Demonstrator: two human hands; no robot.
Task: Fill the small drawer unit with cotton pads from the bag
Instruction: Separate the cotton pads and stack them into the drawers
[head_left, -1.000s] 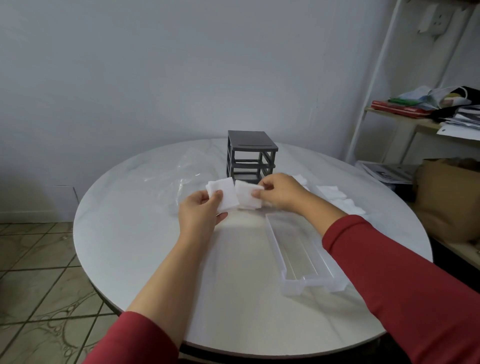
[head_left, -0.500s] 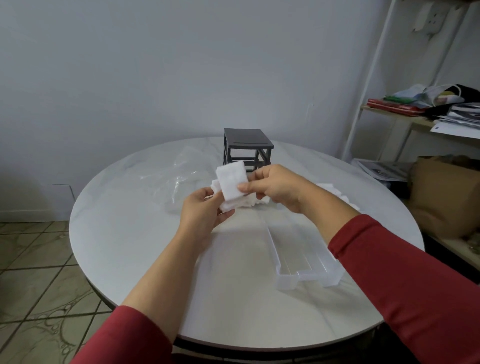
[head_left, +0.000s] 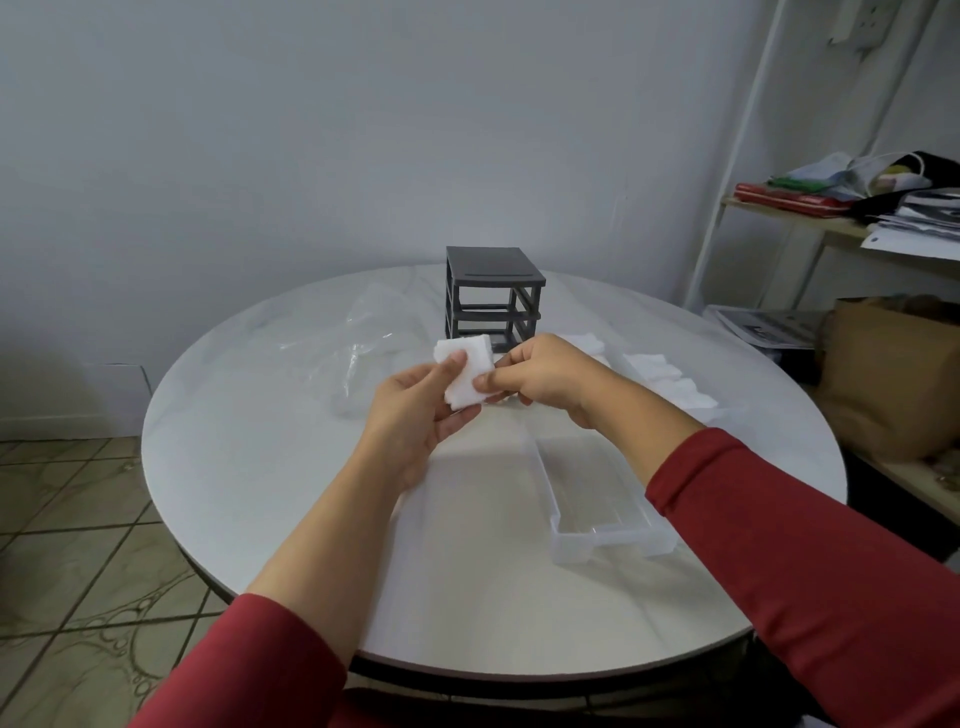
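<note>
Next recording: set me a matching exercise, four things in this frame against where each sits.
1 cotton pads
2 empty clear drawer
3 dark drawer frame
4 plastic bag

A far side of the table
B held by left hand and right hand
C crumpled left of the frame
D nearest the table's front edge

Pairs: 1-B, 2-D, 3-A, 4-C

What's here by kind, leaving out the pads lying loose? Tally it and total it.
Dark drawer frame: 1
Clear drawer, plainly seen: 1
Clear plastic bag: 1
Held cotton pad stack: 1
Total: 4
</note>
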